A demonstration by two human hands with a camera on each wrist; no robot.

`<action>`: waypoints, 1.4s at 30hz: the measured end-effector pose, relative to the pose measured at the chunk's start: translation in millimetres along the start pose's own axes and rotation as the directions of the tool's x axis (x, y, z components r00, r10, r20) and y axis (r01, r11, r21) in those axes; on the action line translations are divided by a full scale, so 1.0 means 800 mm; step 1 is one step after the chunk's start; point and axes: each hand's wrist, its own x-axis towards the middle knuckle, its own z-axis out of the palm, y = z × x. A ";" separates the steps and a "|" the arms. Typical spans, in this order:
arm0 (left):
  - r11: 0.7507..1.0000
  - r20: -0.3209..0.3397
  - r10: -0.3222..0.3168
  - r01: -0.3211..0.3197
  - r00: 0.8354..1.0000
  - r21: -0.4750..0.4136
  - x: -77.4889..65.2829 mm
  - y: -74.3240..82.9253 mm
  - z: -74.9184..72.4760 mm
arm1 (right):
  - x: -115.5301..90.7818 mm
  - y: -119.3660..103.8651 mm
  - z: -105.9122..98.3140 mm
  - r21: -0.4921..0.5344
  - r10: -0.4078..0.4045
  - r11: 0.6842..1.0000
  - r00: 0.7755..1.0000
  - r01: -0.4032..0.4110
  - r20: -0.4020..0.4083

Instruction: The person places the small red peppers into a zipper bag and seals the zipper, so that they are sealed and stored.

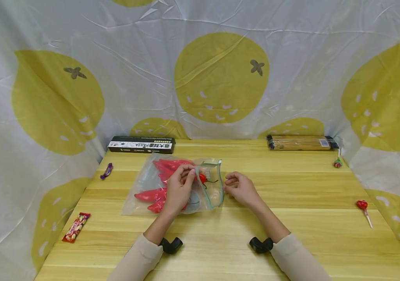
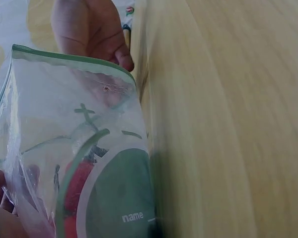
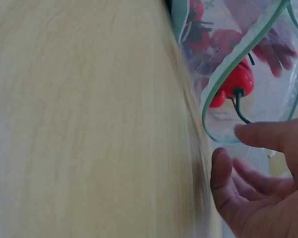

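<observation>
A clear zip bag with a green-edged mouth lies on the table, its mouth gaping toward the right. Inside are several red chili peppers; one red pepper sits close to the mouth, its dark green stem reaching toward the opening. My left hand pinches the bag's upper wall near the mouth. Just outside the opening is my right hand, which holds nothing. In the right wrist view its thumb and fingers are apart, with one fingertip beside the pepper's stem.
Behind the bag stands a black pasta box; a pack of dry noodles lies back right. On the left edge are a purple candy and a red snack bar. Two lollipops, one red and one green-red, lie right.
</observation>
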 end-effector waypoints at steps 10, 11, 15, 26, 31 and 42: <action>0.999 -0.024 0.035 -0.036 0.999 -0.033 -0.002 0.016 -0.002 | -0.008 -0.006 0.004 -0.065 0.011 0.998 0.997 -0.006 0.077; 0.998 -0.031 0.058 -0.059 0.998 -0.033 -0.003 0.025 -0.003 | -0.009 -0.009 0.001 -0.036 0.006 0.999 0.997 -0.003 0.072; 0.985 -0.055 0.173 -0.174 0.983 -0.015 -0.007 0.055 -0.004 | -0.017 -0.031 -0.025 0.043 -0.043 0.998 0.997 0.040 0.058; 0.924 -0.025 0.370 -0.371 0.929 -0.094 -0.016 0.137 0.000 | 0.001 -0.104 -0.121 -0.146 -0.204 0.967 0.978 0.208 0.042; 0.878 -0.018 0.456 -0.453 0.890 -0.152 -0.016 0.166 0.015 | 0.028 -0.153 -0.160 -0.173 -0.223 0.955 0.967 0.242 0.122; 0.849 -0.102 0.503 -0.512 0.859 -0.127 0.027 0.180 0.002 | 0.056 -0.232 -0.195 -0.238 -0.380 0.859 0.877 0.452 0.293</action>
